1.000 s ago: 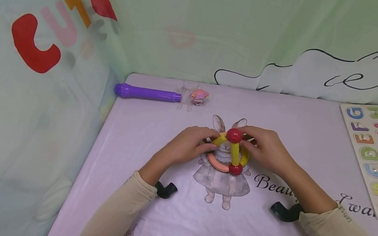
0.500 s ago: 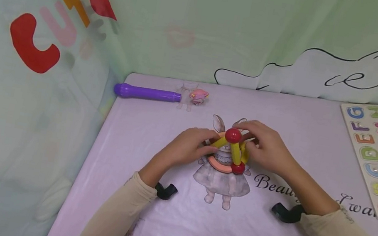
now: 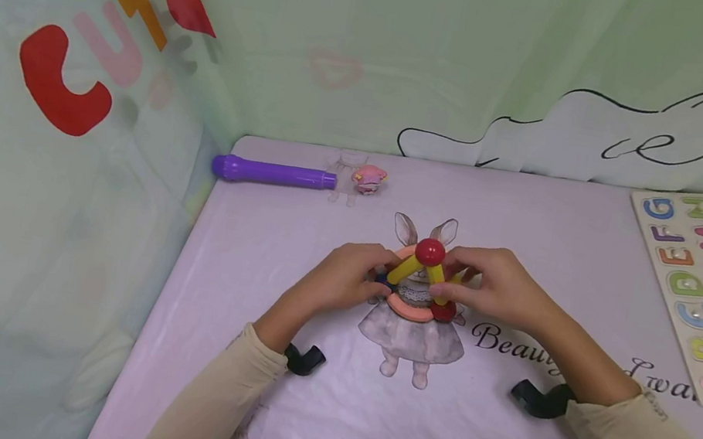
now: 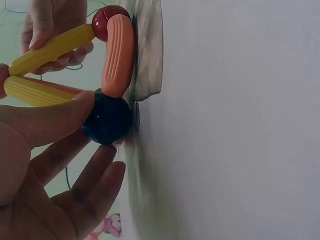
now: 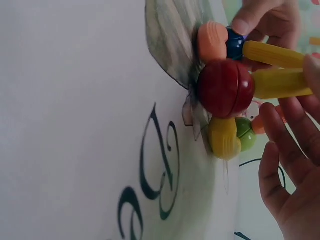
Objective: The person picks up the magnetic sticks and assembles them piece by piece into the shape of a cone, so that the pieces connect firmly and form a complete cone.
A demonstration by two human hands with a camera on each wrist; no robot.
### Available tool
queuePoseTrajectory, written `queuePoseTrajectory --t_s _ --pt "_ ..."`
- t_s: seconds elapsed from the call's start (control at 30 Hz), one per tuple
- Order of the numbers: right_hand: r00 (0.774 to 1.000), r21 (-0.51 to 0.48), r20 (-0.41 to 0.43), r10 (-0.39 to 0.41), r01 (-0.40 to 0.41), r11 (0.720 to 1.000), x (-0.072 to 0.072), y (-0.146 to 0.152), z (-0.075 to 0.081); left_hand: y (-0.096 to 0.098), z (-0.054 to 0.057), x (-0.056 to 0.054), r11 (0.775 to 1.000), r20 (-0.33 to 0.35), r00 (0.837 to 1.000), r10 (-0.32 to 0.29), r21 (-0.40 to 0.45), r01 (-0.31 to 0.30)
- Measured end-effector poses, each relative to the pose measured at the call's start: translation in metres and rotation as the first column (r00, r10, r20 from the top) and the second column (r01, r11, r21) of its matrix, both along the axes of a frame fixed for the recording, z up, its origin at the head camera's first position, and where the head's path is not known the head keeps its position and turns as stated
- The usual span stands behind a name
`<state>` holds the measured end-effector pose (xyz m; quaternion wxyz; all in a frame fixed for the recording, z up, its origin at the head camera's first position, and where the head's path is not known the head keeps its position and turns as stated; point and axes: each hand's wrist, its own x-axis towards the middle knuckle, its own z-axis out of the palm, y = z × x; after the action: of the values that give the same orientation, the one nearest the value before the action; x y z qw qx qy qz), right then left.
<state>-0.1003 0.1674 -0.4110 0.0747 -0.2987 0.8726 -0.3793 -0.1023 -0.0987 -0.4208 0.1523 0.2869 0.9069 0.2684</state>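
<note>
Between the hands, a ball-and-rod toy frame stands on a printed rabbit. At its top is a red ball [image 3: 430, 252], where two straight yellow rods meet. The left hand [image 3: 345, 273] pinches the frame by the blue ball [image 4: 106, 120], its thumb along the lower end of the left yellow rod [image 3: 405, 269]. With thumb and fingers, the right hand [image 3: 495, 284] holds the right yellow rod [image 5: 280, 84] above a second red ball [image 5: 225, 89]. An orange curved rod [image 4: 119, 55] joins the blue and lower red balls. Behind sit a yellow curved rod [image 5: 223, 137] and a green ball [image 5: 245, 134].
A purple toy microphone [image 3: 275, 175] and a small pink figure [image 3: 369, 179] lie near the table's back edge. A wooden alphabet board [image 3: 702, 313] is at the right. Printed curtains [image 3: 355, 40] hang behind and to the left.
The right hand has come down from beside the top red ball to the right yellow rod. The top ball has shifted slightly left, the lower red ball slightly right. The left hand has barely moved.
</note>
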Motion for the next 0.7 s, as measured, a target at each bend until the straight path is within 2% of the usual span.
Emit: queuePoseTrajectory --t_s 0.23,0.5,0.7 --pt "0.998 0.006 -0.063 -0.023 0.023 1.0 -0.002 0.004 0.001 0.003 -0.006 -0.002 0.999 0.031 0.999 -0.009 0.032 0.008" --pt "0.995 0.005 -0.078 -0.063 0.064 0.998 0.001 0.008 -0.001 0.01 -0.007 -0.007 0.999 0.063 0.998 0.0 0.053 -0.003" --pt "0.992 0.014 -0.108 -0.071 0.073 0.997 0.0 0.013 -0.001 0.015 -0.008 -0.009 0.999 0.042 0.999 -0.016 0.05 0.014"
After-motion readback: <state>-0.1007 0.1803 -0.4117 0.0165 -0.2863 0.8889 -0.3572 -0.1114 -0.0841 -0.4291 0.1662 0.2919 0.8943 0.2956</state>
